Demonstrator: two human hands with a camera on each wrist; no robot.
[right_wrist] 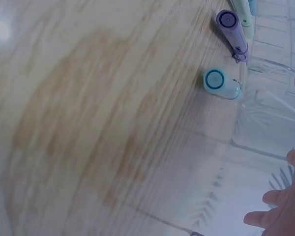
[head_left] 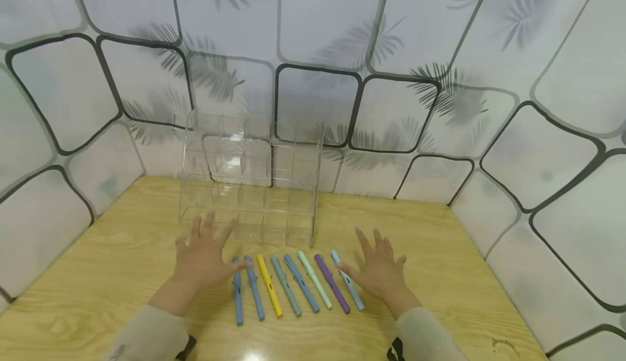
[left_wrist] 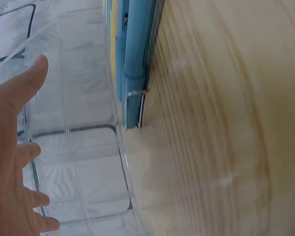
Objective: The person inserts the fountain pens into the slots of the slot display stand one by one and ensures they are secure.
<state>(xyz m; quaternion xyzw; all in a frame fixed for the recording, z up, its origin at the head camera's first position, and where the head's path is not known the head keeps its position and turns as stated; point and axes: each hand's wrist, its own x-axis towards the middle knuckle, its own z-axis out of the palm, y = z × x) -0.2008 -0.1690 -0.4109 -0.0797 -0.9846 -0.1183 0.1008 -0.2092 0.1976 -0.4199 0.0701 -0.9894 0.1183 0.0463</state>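
Note:
Several capped pens with clips lie side by side in a fanned row. From the left come a blue pen [head_left: 237, 293], another blue pen [head_left: 255, 291], a yellow pen [head_left: 270, 287], a grey-green pen [head_left: 287, 286], a third blue pen [head_left: 302, 283], a mint pen [head_left: 315, 280], a purple pen [head_left: 333, 285] and a light blue pen [head_left: 348, 281]. My left hand [head_left: 201, 259] has its fingers spread at the row's left end, thumb overlapping the second pen's top. With fingers apart, my right hand [head_left: 379, 271] stands at the right end, thumb beside the light blue pen. Both hands hold nothing.
A clear tiered rack [head_left: 314, 203] with small compartments stands behind the pens, toward the left. The wooden table [head_left: 415, 230] reaches back to patterned wall panels [head_left: 318, 105] on three sides. Beige sleeves [head_left: 425, 331] cover my forearms.

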